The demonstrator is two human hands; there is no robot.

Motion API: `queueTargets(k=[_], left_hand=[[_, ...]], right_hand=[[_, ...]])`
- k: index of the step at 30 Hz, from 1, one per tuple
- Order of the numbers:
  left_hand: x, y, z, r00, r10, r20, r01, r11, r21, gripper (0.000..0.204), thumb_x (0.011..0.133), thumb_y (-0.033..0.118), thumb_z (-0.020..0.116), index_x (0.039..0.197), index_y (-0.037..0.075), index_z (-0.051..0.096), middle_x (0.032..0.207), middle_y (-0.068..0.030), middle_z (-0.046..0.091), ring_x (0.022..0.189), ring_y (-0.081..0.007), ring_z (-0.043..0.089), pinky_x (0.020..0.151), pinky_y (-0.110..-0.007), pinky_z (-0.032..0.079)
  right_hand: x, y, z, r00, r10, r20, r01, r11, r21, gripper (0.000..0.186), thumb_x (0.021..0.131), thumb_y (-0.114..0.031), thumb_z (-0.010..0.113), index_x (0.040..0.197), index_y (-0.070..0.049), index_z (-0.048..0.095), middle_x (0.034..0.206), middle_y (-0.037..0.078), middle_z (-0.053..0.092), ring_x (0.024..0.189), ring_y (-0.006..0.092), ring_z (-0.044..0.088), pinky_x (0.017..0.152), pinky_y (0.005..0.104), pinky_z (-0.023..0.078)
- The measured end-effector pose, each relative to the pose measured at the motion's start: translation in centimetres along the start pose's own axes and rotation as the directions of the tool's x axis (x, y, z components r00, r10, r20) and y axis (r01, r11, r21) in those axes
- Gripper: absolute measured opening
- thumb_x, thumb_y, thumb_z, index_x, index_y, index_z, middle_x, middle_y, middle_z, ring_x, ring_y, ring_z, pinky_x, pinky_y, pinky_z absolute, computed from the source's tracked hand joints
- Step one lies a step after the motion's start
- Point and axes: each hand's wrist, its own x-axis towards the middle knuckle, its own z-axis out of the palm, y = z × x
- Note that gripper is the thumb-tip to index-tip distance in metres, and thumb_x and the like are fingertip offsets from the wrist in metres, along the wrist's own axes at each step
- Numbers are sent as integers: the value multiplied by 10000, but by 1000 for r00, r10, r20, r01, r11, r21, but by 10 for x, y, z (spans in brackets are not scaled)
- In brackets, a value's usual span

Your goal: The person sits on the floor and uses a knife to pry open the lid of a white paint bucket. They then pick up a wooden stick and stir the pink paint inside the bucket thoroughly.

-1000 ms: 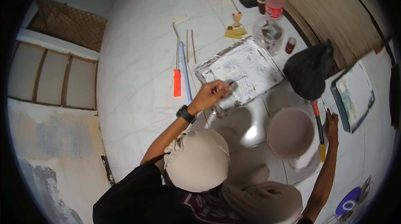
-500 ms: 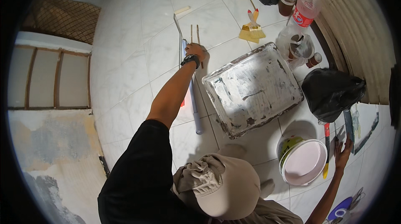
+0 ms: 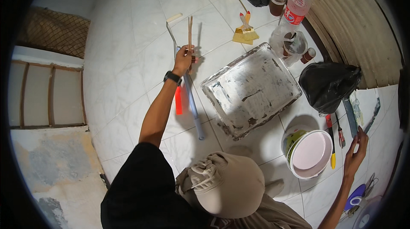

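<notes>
In the upper middle, my left hand [image 3: 183, 60] is closed around two thin wooden sticks [image 3: 190, 32], their far ends pointing away from me. Beneath it lies a paint roller [image 3: 174, 17] with a bent metal frame and a long grey-blue pole [image 3: 195, 115]. A flat bright red piece [image 3: 178, 101] rests beside the pole. At the right, my right hand [image 3: 356, 148] reaches out with its fingers extended, the tips at the near end of a dark-edged, paint-smeared flat piece [image 3: 351, 115]. Close by are a screwdriver [image 3: 341, 137] and a red, black and yellow tool [image 3: 331, 139].
A paint-crusted tray [image 3: 256, 92] fills the middle floor. Near me stands a bucket of pale paint [image 3: 309, 154]. Along the right lie a black bag [image 3: 329, 86], a bottle [image 3: 297, 4], a drink cup [image 3: 278, 2] and paintbrushes [image 3: 245, 30]. A beige cap [image 3: 230, 186] blocks part of the lower view.
My left hand has lifted the sticks, which now lie together instead of apart. My right hand has moved from beside the screwdriver up to the paint-smeared flat piece. The view has shifted slightly.
</notes>
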Motion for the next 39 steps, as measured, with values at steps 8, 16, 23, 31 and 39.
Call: queueTargets(k=[8,16,23,31,39], left_hand=[[-195,102,29,970,151,189,8,761,-649,326,1127,138,501,1419,-2,474,1397,-253,614,1368,-381,598,1092,-422,550],[-222,68,50,985,28,169,67,847,-527,403,1141,253,519,1437,-11,592,1306,-137,715,952,-123,686,813,-283,578],[-228,49,57,990,-129,-57,92,898,-430,367,1151,309,492,1268,22,688,945,-49,723,720,-95,624,736,-300,579],[-206,43,25,996,-88,14,87,920,-382,247,1140,292,479,1098,101,630,668,81,389,499,-39,314,438,-228,290],[-180,58,7,993,-108,-51,66,851,-521,230,1134,200,468,1186,12,590,727,19,480,541,-78,400,463,-253,346]], right_hand=[[24,-303,132,771,-587,247,233,621,748,381,1097,-314,544,1246,32,604,1131,260,674,1074,436,661,893,506,531],[-16,-374,252,869,-380,315,-111,471,875,223,1116,-191,500,1145,-5,620,735,132,627,700,219,679,647,398,516],[-28,-371,264,938,-200,284,-102,623,775,208,1091,-178,487,1184,-17,581,920,255,708,905,486,701,770,532,561],[-5,-368,260,932,-281,231,123,841,527,147,1085,-196,515,1160,-78,559,735,178,693,704,438,705,616,520,551],[10,-410,264,889,-332,314,138,850,508,143,1044,-144,503,1144,-59,558,776,229,719,746,465,720,671,544,570]])
